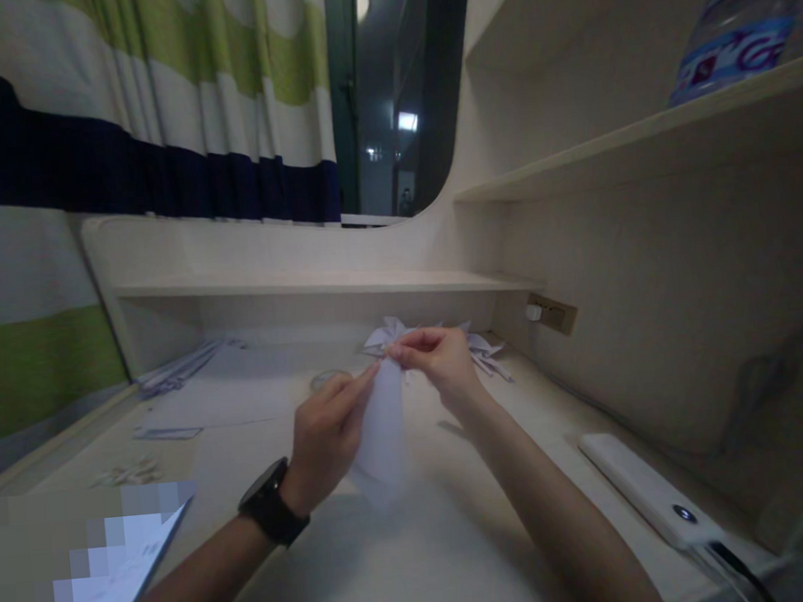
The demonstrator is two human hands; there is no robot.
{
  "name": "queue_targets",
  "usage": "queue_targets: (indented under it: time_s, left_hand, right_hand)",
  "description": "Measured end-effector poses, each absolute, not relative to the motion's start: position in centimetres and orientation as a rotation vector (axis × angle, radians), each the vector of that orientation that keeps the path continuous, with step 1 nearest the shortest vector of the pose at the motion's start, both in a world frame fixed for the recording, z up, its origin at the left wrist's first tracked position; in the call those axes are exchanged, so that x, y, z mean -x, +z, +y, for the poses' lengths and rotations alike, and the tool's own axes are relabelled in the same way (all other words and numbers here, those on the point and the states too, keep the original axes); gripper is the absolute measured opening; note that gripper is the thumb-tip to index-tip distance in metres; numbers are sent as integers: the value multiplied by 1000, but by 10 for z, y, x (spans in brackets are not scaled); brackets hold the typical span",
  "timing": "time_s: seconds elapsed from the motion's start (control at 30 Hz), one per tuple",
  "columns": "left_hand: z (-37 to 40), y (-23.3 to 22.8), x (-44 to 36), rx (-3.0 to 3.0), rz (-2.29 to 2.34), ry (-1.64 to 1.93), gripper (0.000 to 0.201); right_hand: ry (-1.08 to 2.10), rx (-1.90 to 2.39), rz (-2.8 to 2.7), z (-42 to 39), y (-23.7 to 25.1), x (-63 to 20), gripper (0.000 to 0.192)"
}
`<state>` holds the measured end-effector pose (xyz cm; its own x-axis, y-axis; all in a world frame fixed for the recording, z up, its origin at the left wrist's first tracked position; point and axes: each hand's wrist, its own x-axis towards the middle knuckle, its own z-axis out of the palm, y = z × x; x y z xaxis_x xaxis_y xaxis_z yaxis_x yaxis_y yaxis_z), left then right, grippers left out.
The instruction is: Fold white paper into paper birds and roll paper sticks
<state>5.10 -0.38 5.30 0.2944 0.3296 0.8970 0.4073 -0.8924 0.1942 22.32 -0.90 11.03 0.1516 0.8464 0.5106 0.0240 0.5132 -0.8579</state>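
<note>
Both hands pinching folded paper (upright), desk

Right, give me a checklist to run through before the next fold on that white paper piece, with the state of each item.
1. Left hand pinching the folded white paper piece: ok.
2. Right hand gripping its top end: ok.
3. Paper lifted off the pale wooden desk: ok.
4. Crease sharp and aligned: cannot tell, too dim and blurred.
5. Finished white folded paper shapes behind the hands kept apart from this piece: ok.
6. White power bank lying away from the hands: ok.
</note>
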Motion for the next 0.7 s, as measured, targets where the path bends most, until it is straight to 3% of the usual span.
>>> queue_targets:
  time_s: [0.7]
  left_hand:
    - [-7,48,-54,2573,-718,-1765,32]
  right_hand:
    - [847,880,-1238,-14,114,-228,29]
